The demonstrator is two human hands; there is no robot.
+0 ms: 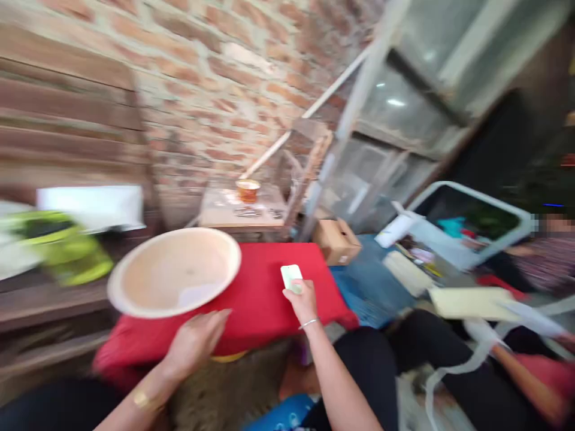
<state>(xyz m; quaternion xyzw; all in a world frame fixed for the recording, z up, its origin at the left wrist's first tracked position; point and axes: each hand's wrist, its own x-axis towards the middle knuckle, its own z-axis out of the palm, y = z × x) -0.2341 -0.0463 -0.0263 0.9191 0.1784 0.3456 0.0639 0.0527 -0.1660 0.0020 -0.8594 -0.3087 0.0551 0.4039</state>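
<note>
Head view: nearest me, the left hand (197, 340) is just beside the near edge of the wide cream basin (175, 266), too blurred for me to tell whether its fingers are spread or pressed together. To its right, I see the right hand (304, 299) pinching a small pale green block (291, 273) between thumb and fingers, over the red cloth (263, 284) and right of the basin, which sits on the cloth's left part. Past the far right edge I make out a cardboard box (336, 240); farther off, an orange tub (248, 193) stands on a small table (220, 206) before the brick wall (188, 114).
</note>
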